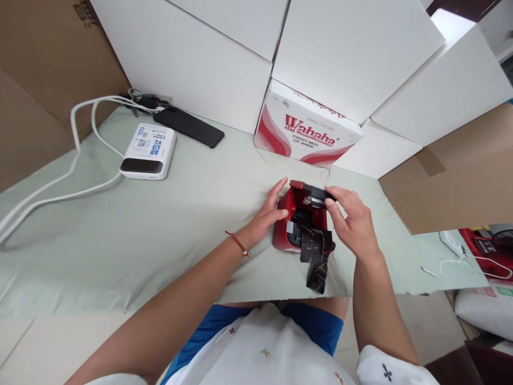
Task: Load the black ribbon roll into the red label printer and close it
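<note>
A small red device (284, 231) with its black lid raised sits on the pale green table cover (132, 235) near the front edge. A dark strip (316, 256) hangs out of its front, down over the table edge. My left hand (267, 216) rests against the device's left side, fingers stretched along it. My right hand (351, 219) is at the right side, fingers pinched on the raised black lid (316, 195).
A white power bank (149, 151) with white cables (80, 115) and a black phone (188, 127) lie at the back left. White boxes and a red-and-white Wahaha carton (304, 133) stand behind. Brown cardboard (460, 171) lies at right, more at far left.
</note>
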Demonstrator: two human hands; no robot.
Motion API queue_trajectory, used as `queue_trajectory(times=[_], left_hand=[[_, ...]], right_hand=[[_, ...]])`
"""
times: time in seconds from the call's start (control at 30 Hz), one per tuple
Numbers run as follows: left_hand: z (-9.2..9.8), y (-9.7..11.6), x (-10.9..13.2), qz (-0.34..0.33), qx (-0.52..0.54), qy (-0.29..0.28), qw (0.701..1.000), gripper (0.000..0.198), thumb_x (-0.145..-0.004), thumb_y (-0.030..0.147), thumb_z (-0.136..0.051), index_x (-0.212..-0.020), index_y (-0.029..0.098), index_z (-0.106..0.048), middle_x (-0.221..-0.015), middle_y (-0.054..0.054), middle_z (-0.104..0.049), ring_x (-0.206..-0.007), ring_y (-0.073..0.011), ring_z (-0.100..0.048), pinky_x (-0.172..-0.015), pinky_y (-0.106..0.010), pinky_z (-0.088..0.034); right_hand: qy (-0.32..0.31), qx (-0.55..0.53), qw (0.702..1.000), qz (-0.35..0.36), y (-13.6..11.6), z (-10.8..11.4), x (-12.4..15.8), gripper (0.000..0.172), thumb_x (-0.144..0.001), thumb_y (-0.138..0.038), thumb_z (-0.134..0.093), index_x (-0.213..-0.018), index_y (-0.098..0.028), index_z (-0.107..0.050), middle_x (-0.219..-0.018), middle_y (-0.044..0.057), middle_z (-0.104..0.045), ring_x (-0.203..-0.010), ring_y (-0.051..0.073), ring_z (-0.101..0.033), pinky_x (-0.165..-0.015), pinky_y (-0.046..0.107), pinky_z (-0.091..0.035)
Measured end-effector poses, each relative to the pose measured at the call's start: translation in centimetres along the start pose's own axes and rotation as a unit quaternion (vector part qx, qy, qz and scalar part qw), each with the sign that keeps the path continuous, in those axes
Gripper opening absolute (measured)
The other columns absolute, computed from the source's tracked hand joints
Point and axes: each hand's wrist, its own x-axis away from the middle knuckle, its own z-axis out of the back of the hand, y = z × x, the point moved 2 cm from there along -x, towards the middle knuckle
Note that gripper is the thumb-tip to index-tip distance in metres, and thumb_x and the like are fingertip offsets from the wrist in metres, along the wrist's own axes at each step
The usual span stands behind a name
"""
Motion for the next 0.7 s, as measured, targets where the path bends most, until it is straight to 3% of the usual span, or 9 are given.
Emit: queue_trajectory(times=[0.13, 0.27, 0.4, 0.53, 0.6, 0.7], left_hand=[[0.0, 0.7, 0.1, -0.028, -0.034, 0.01, 0.999, 0.054, -0.104, 0.059, -0.05, -0.154, 0.041, -0.057, -0.181, 0.006, -0.023, -0.172, -0.0312, 0.0, -0.14, -0.053, -0.006], [-0.4, 1.5, 0.1, -0.045, -0.047, -0.028, 0.998, 0.048, -0.107, 0.062, -0.044, -0.126, 0.032, -0.076, -0.171, 0.0, -0.042, -0.171, -0.0302, -0.005, -0.14, -0.05, -0.013], [-0.3, 1.4, 0.2, -0.015, -0.036, -0.037, 0.999, 0.05, -0.106, 0.065, -0.043, -0.118, 0.027, -0.074, -0.172, -0.003, -0.04, -0.171, -0.0317, -0.008, -0.139, -0.053, -0.014], [0.1, 1.1, 0.3, 0.018, -0.034, -0.061, 0.997, 0.046, -0.088, 0.059, -0.074, -0.121, 0.028, -0.071, -0.181, -0.003, -0.021, -0.17, -0.0399, -0.009, -0.137, -0.061, -0.012], [0.2, 0.9, 0.4, 0.026, -0.028, -0.066, 0.997, 0.052, -0.08, 0.054, -0.082, -0.125, 0.03, -0.069, -0.182, -0.003, -0.019, -0.17, -0.0407, -0.005, -0.137, -0.062, -0.009], [0.1, 0.7, 0.4, 0.035, 0.013, -0.051, 0.998, 0.077, -0.076, 0.046, -0.086, -0.147, 0.038, -0.057, -0.184, 0.002, -0.006, -0.171, -0.0367, 0.0, -0.139, -0.058, -0.005]], right_hand=[[-0.037, -0.06, 0.998, 0.0, -0.8, -0.1, 2.7, 0.029, -0.109, -0.034, -0.055, -0.118, -0.022, -0.08, -0.119, 0.01, -0.079, -0.115, 0.023, -0.07, -0.103, 0.042, -0.056], [-0.024, -0.098, 0.995, -0.019, -0.5, -1.2, 4.5, 0.028, -0.109, -0.031, -0.056, -0.114, -0.025, -0.082, -0.115, 0.008, -0.08, -0.109, 0.022, -0.07, -0.096, 0.041, -0.058], [0.002, -0.109, 0.994, -0.009, -0.3, -2.1, 5.0, 0.026, -0.109, -0.029, -0.057, -0.113, -0.027, -0.083, -0.111, 0.007, -0.08, -0.102, 0.021, -0.07, -0.091, 0.042, -0.058], [0.014, -0.108, 0.994, 0.003, -0.3, -2.5, 5.1, 0.025, -0.108, -0.027, -0.057, -0.116, -0.026, -0.082, -0.111, 0.008, -0.08, -0.103, 0.022, -0.07, -0.09, 0.043, -0.059], [0.028, -0.108, 0.994, 0.012, -0.4, -2.5, 5.3, 0.025, -0.107, -0.025, -0.059, -0.119, -0.026, -0.08, -0.114, 0.008, -0.08, -0.105, 0.023, -0.07, -0.091, 0.043, -0.06], [0.051, -0.121, 0.991, 0.027, -0.9, -2.3, 6.2, 0.026, -0.104, -0.018, -0.061, -0.122, -0.026, -0.079, -0.119, 0.009, -0.078, -0.11, 0.023, -0.07, -0.096, 0.044, -0.06]])
